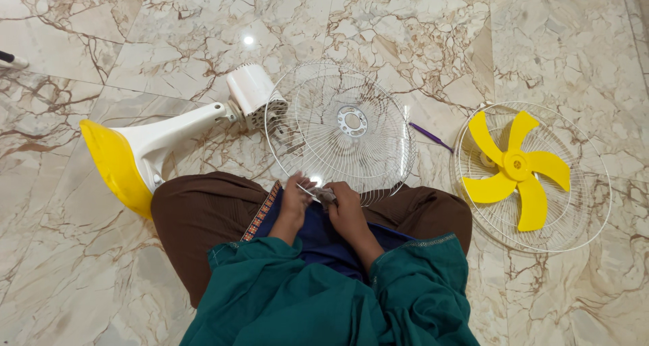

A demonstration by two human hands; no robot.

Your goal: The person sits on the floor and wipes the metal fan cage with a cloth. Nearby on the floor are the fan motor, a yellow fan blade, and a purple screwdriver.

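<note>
Wiping is what the step looks like: lower rim of the rear wire guard (pixel 341 126) is worked w/ a small grey cloth (pixel 326 195), right at the person's lap. Guard is seen standing tilted on the marble floor (pixel 541 35), attached to the white motor housing (pixel 251 89) of the fan stand, which is laid on its side w/ the yellow base (pixel 115 167) to the left.

Hands are held together at the rim. Left hand (pixel 294 204) is pinched on a wire, or on a thin metal bit, can't be told which. Right hand (pixel 347 211) is closed on the cloth.

Judgement on doing it well:
- rim should be kept steadied by the left hand while cloth is drawn along each wire, not across, so wires aren't bent
- guard is best rotated in small steps; stand is lying loose and could be dragged
- pressure kept light near the hub ring, welds there look fine

Other parts are lying well apart to the right: front guard (pixel 581 214) flat on the floor w/ the yellow blade (pixel 517 167) resting in it. Purple tool (pixel 430 136) is lying between the two guards, prob a screwdriver.
</note>
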